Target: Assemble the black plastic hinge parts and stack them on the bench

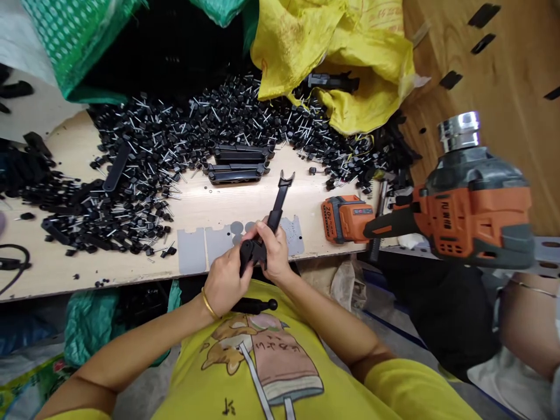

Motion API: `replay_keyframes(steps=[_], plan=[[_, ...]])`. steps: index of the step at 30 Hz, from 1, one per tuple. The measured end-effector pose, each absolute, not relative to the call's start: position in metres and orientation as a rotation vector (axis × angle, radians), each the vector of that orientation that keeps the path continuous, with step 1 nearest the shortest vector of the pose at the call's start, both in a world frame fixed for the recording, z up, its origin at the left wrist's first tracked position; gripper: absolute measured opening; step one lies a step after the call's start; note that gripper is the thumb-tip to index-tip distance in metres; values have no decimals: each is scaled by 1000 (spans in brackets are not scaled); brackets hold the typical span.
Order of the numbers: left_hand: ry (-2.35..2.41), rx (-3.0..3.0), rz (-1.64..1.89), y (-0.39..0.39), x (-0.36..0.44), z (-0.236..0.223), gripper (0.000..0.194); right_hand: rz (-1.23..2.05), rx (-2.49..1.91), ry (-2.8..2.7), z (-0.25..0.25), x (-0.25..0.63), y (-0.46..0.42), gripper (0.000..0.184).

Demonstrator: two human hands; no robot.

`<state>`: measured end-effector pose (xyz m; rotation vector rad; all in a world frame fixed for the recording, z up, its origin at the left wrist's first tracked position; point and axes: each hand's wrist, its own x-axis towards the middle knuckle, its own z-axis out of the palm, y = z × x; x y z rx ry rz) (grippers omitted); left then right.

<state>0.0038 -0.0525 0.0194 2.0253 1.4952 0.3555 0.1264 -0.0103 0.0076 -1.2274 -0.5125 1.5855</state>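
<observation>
Though long, black part (275,219) between fingers (268,239).

- Left hand (225,281) and right hand (275,249) hold a black forked part (276,214).
- Black-headed pins (153,131) lie heaped across the counter (306,201).
- Orange power tool (466,216) at right.

l hand (224,284) & r hand (275,254) close tog., fingers (264,231) curled, forearms (157,333) angled in, elbows (371,353) bent
</observation>
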Motion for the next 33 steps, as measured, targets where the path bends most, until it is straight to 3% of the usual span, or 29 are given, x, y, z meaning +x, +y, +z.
replay_keyframes(steps=[3, 8, 13, 20, 26, 30, 33], plan=[[1497, 2047, 325, -53, 5, 20, 18, 1807, -1186, -614, 7, 126, -9, 36], [1514, 2048, 326, -48, 6, 21, 21, 1328, -1236, -470, 8, 115, -14, 31], [1527, 2054, 153, -43, 9, 24, 25, 1574, -1192, -474, 4, 116, -10, 32], [1372, 2164, -154, -9, 16, 28, 28, 1243, -1266, -412, -19, 124, -7, 34], [1289, 2455, -213, 37, 11, -2, 26, 1731, -1657, -1137, -25, 199, -16, 38], [1268, 2564, -111, 43, -3, -16, 31, 1033, -1672, -1790, -11, 223, -15, 23], [1231, 2537, -74, 39, -17, -20, 35, 698, -1532, -2180, -17, 218, 2, 36]])
